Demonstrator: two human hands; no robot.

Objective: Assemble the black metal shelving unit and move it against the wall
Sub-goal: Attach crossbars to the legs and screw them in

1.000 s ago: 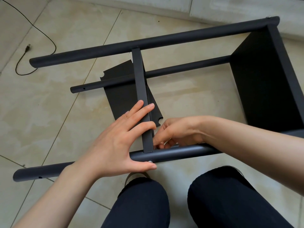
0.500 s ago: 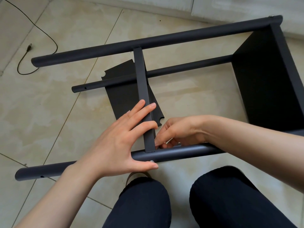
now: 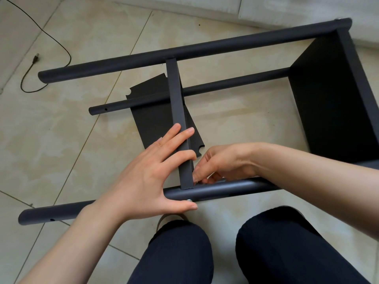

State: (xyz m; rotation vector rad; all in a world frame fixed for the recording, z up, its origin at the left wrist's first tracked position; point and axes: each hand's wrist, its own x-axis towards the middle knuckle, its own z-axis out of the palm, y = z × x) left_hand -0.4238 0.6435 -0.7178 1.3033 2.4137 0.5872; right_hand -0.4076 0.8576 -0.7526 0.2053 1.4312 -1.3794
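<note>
Left hand (image 3: pixel 147 177): fingers (image 3: pixel 180 138) extended flat against the crossbar (image 3: pixel 176 111), thumb under the near post (image 3: pixel 225 187) beside a silver bolt head (image 3: pixel 189 200). Right hand (image 3: pixel 223 162): fingers curled at the joint where crossbar meets near post; whether they pinch anything cannot be determined. The shelving unit lies on its side on the tiled floor (image 3: pixel 71 150), its black end panel (image 3: pixel 332 103) at the right. A loose shelf panel (image 3: pixel 151 115) lies beneath the crossbar. A cable (image 3: pixel 61 44) lies at the far left.
</note>
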